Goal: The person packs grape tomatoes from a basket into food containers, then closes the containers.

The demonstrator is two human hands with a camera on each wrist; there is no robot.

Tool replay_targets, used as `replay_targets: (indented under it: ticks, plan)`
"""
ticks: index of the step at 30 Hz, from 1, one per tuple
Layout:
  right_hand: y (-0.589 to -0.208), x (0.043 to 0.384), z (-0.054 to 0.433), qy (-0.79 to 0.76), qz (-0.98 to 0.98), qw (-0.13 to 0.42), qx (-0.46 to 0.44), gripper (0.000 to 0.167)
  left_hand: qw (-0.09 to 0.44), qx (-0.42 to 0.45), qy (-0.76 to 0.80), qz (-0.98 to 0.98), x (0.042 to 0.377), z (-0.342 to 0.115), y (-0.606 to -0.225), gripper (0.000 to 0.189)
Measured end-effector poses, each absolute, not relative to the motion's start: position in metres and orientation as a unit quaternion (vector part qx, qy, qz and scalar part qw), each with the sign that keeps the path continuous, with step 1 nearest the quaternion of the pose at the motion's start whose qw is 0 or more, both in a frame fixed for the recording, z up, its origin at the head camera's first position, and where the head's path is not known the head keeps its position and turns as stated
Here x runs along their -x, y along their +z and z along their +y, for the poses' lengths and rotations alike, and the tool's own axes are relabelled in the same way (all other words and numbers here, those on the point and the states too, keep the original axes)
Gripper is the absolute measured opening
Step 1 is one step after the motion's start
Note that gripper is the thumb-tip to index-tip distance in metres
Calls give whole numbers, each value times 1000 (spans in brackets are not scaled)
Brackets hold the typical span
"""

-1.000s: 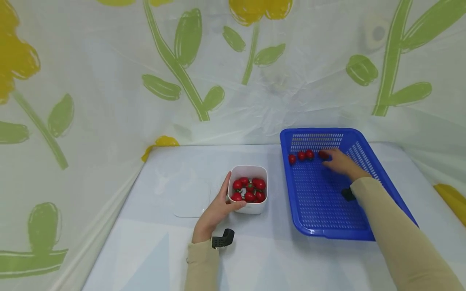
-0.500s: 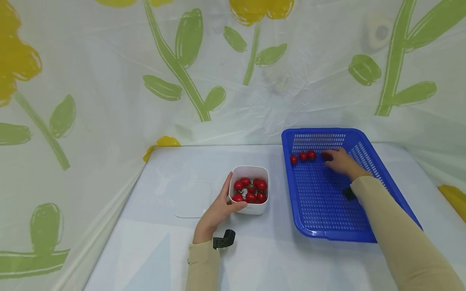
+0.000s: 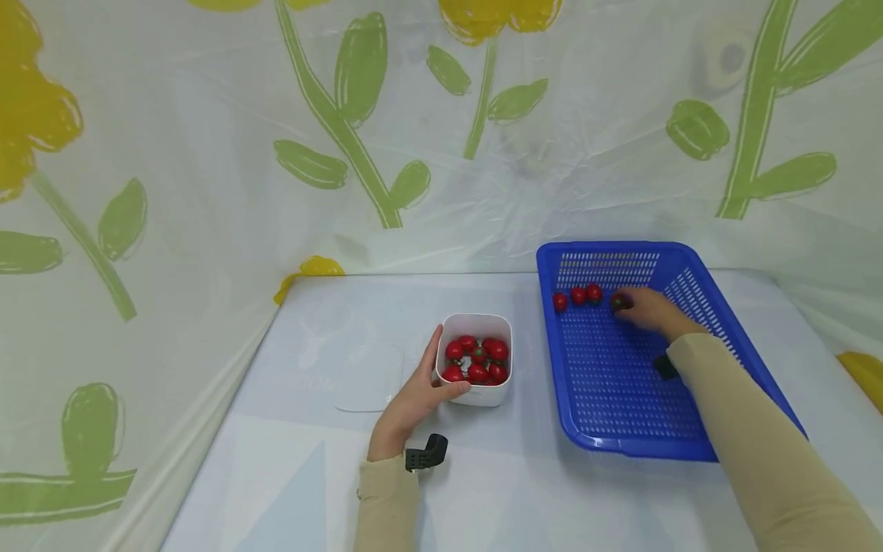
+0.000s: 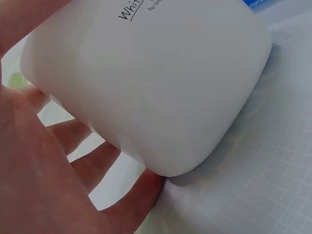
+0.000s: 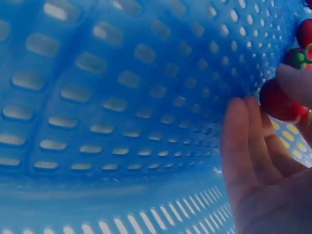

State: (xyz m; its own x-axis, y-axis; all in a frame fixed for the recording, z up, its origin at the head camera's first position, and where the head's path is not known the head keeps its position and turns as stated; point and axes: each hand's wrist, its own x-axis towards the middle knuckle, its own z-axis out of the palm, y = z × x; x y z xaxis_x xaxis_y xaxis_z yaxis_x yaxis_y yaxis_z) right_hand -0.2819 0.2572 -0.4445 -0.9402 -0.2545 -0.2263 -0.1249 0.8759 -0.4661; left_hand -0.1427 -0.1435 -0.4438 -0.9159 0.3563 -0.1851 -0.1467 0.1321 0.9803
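My left hand [image 3: 410, 400] holds a white square container [image 3: 488, 395] at its left side, thumb over the near rim. Several red cherry tomatoes [image 3: 477, 372] with green stems lie in it. In the left wrist view, the fingers [image 4: 97, 165] bend along the container's wall. Inside a blue plastic basket [image 3: 571, 433], my right hand [image 3: 654, 313] pinches one cherry tomato [image 5: 277, 101] between thumb and finger. Just left of that hand, three more cherry tomatoes [image 3: 593, 293] lie near the basket's far left corner.
A clear, flat lid [image 3: 369, 377] lies on the white table [image 3: 476, 475], left of the container. The basket's raised walls surround the right hand. Behind the table hangs a flower-printed sheet [image 3: 228, 176].
My right hand has shifted slightly toward me, and the cherry tomato in its fingers has turned so its green stem end shows. The left hand stays on the container.
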Motion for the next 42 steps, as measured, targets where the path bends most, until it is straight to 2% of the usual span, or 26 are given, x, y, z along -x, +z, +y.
replay_targets:
  ticks: [20,26,29,32,42]
  plan:
    - [-397,263,233,-264,947,116,142,49,177,-79,647,737,146,-145,-439,93]
    - [-381,244,222,-333,919,111,178,42,181,-76,649,735,145,-144,-437,93]
    - [-372,230,210,-408,891,108,166,37,183,-73,651,733,144,-145,-437,94]
    - [-365,218,195,-465,866,114,142,40,185,-70,650,733,144,-145,-438,94]
    - [-360,188,162,-511,842,150,86,43,165,-71,660,729,153,-144,-467,90]
